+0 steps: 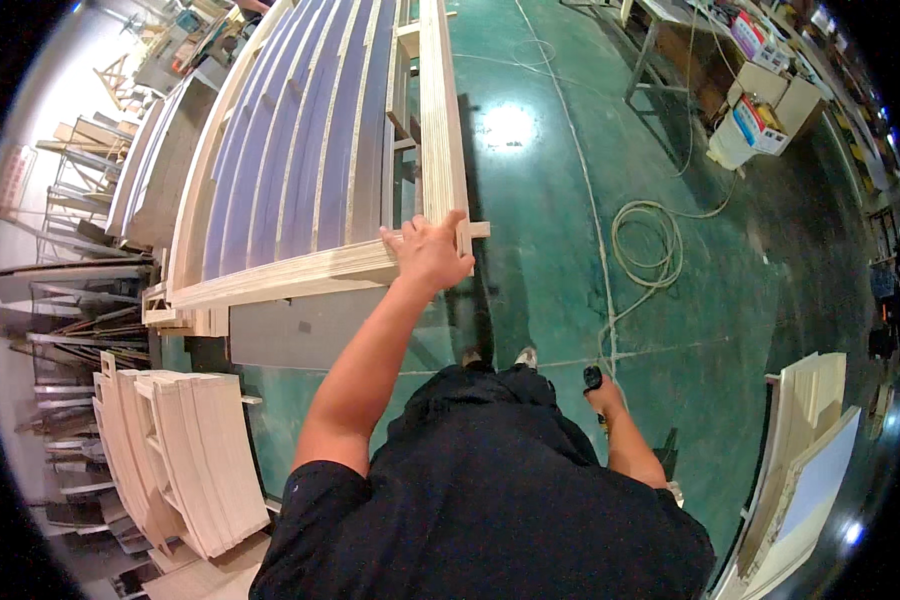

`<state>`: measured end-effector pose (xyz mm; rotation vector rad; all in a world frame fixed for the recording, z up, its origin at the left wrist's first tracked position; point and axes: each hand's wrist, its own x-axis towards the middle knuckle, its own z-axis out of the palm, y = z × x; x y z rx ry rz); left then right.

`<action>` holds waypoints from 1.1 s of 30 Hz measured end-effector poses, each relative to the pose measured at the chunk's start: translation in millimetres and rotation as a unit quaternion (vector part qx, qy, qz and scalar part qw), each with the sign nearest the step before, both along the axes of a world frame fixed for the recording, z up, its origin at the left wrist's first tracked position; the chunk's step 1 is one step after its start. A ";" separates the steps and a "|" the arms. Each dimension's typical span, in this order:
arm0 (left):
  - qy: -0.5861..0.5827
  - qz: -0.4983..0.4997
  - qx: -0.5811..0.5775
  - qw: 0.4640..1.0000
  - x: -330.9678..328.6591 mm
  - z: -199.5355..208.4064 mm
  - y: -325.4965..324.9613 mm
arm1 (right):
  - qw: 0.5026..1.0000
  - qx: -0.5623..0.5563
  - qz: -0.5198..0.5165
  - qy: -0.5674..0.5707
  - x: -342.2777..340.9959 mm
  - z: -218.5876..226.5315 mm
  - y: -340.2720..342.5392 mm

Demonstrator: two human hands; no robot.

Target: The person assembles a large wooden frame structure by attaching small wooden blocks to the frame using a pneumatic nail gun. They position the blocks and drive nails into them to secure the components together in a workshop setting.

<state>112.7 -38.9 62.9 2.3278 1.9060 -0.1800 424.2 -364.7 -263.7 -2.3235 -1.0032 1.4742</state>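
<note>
A large pale wooden frame (300, 284) stands in front of me, its rails made of layered timber. Inside it, several narrow light strips (288, 180) run lengthwise over bluish-grey panels. My left hand (432, 255) rests palm down on the frame's near right corner, fingers spread over the joint of the end rail and the long side rail (440, 130). A short stub of wood (480, 229) juts out beside that hand. Down at my right side, away from the frame, my right hand (604, 397) is closed around a hand tool (593, 377) with a rounded black end; the rest of it is mostly hidden.
A pale air hose (650, 243) lies coiled on the green floor, one end running toward my right hand. Stacked wooden panels (205, 455) stand at the lower left, more boards (805, 460) at the lower right. A workbench (675, 15) and cardboard box (785, 95) are at the far right.
</note>
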 end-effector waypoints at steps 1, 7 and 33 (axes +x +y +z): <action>0.002 0.004 0.002 1.000 0.9 1.6 -0.2 | 1.000 0.011 0.012 -0.026 1.5 -4.0 1.0; 0.015 -0.008 -0.037 0.999 -7.7 3.4 3.2 | 0.997 0.059 0.047 -0.030 6.6 -40.4 5.2; -0.165 -0.262 0.073 0.948 -101.5 -25.0 40.9 | 0.997 0.021 0.052 -0.043 -81.1 37.7 47.3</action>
